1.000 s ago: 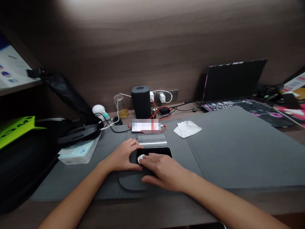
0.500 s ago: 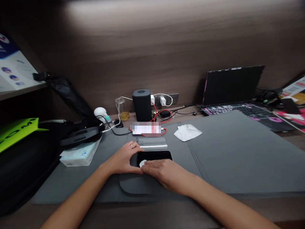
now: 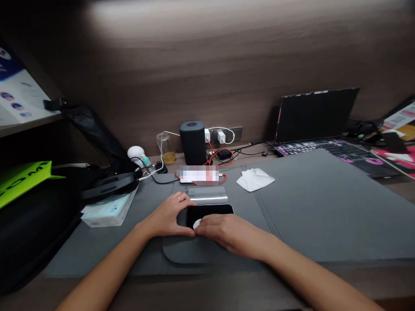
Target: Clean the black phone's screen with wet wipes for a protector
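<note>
A smartphone (image 3: 210, 210) with a dark screen lies sideways on the grey desk mat (image 3: 311, 216). My left hand (image 3: 170, 216), a ring on one finger, grips its left end, thumb at the near edge and forefinger at the far edge. In the fingertips of my right hand (image 3: 223, 230) a small white wipe (image 3: 196, 223) is pressed onto the left part of the screen. The right hand covers the near right part of the phone. Just beyond the phone lies a grey, glossy phone case or cover (image 3: 207, 195); which it is, I cannot tell.
Farther back lies a lit, blurred-out phone (image 3: 199, 175) with a red cable. A crumpled white tissue (image 3: 255, 179) is to the right. Behind stand a black speaker (image 3: 193, 144) and a glass jar (image 3: 167, 149). A tissue pack (image 3: 110, 211) lies left, a laptop (image 3: 316, 116) right.
My right hand has shifted slightly to the right, and the white wipe has slid with it over the screen. My left hand keeps its hold on the smartphone.
</note>
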`<state>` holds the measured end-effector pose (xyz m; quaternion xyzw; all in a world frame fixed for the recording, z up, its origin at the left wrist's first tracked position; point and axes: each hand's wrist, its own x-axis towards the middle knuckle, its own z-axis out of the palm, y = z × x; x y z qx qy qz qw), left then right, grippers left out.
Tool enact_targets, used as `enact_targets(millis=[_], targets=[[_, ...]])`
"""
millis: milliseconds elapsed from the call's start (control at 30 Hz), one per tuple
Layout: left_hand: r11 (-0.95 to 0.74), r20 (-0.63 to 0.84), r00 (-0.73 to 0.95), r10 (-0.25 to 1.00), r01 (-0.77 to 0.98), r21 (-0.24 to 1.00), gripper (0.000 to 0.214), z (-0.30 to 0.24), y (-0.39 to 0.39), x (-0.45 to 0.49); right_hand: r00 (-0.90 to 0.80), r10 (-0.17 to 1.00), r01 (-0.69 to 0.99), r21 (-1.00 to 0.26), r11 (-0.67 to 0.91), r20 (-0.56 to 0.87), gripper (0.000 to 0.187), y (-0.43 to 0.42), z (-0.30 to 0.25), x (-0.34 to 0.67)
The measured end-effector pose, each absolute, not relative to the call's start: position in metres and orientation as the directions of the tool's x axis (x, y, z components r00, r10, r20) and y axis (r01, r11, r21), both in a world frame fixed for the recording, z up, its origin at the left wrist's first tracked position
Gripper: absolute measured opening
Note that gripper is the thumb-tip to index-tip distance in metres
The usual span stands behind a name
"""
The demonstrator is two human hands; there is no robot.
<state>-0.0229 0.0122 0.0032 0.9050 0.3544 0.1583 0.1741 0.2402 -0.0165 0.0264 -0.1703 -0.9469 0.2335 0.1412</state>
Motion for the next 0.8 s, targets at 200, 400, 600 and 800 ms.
enact_targets(millis=[200,400,600,800], targets=[[-0.679,0.160,0.693,0.703,0.588,0.439,0.070,0.004,0.012,-0.022,-0.814,0.560,0.457,-0.425,0.781,0.155,0.033,0.000,0.033,0.261],[-0.683,0.166,0.692,0.702,0.590,0.431,0.072,0.003,0.013,-0.023,-0.897,0.426,0.323,-0.487,0.811,0.115,0.030,-0.003,0.039,0.256],[-0.693,0.183,0.696,0.694,0.579,0.429,0.071,0.003,0.013,-0.023,-0.803,0.581,0.472,-0.453,0.756,0.134,0.027,0.009,0.032,0.265],[-0.689,0.181,0.691,0.700,0.586,0.427,0.072,0.005,0.012,-0.023,-0.841,0.538,0.442,-0.500,0.745,0.058,0.030,0.004,0.038,0.266]])
